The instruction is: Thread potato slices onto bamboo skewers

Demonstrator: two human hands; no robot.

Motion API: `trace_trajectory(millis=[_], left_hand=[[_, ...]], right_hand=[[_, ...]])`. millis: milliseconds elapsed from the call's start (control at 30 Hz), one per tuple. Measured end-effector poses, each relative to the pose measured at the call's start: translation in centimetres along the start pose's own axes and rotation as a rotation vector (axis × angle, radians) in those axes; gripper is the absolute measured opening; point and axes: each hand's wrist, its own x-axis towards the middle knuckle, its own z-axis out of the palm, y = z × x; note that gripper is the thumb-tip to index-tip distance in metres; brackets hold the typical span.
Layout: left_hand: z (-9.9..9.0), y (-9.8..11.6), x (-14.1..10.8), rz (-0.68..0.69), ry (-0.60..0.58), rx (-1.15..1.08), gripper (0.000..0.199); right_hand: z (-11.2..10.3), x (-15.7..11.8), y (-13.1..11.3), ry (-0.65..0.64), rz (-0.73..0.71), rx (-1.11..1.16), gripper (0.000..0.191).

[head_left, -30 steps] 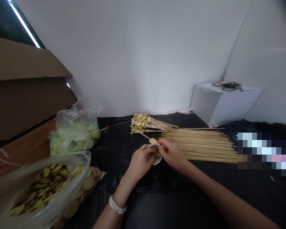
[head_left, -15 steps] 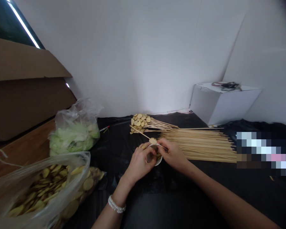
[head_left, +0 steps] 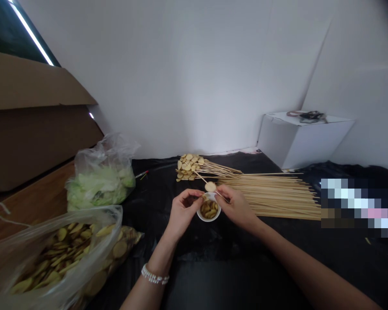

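My right hand [head_left: 234, 204] is closed around a thin wooden skewer [head_left: 200, 176] that slants up to the left. A pale round potato slice [head_left: 210, 186] is threaded on it, just ahead of my fingers. Below the slice stands a small white bowl [head_left: 208, 220] holding several potato slices [head_left: 209, 209]. At the bowl's left rim, my left hand [head_left: 185, 211] has its thumb and fingertips pinched together; what is between them, if anything, is too small to make out. Beyond the hands lies a pile of skewered potato slices [head_left: 189, 165].
Many bare skewers [head_left: 274, 196] lie to the right on black sheeting [head_left: 200, 275]. An open plastic bag of potato slices [head_left: 58, 254] stands front left, with a bag of pale green vegetables [head_left: 100, 187] behind it. A white box [head_left: 313, 140] stands back right.
My left hand has drawn back left from over the bowl, uncovering the slices inside. The skewer has swung steeper, its tip moving right, and its slice has shifted slightly up.
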Motion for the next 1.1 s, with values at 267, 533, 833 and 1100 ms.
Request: trace_trajectory(millis=[267,533,833,1100], left_hand=[[0.0,0.5,-0.2,0.013,-0.049,0.004,0.014],[0.0,0.6,-0.7,0.200,-0.181,0.415,0.014],[-0.2,-0.1,-1.1,0.349,-0.276,1.095,0.037],[-0.1,-1.0,-1.2,0.207,-0.287,1.271,0.024]], right_hand=[[0.0,0.0,-0.1,-0.003,-0.005,0.046,0.013],[0.3,-0.1,0.1,-0.014,-0.012,0.036,0.010],[0.7,-0.7,-0.6,-0.020,-0.150,-0.167,0.014],[1.0,-0.9,-0.3,-0.081,-0.184,-0.253,0.015]])
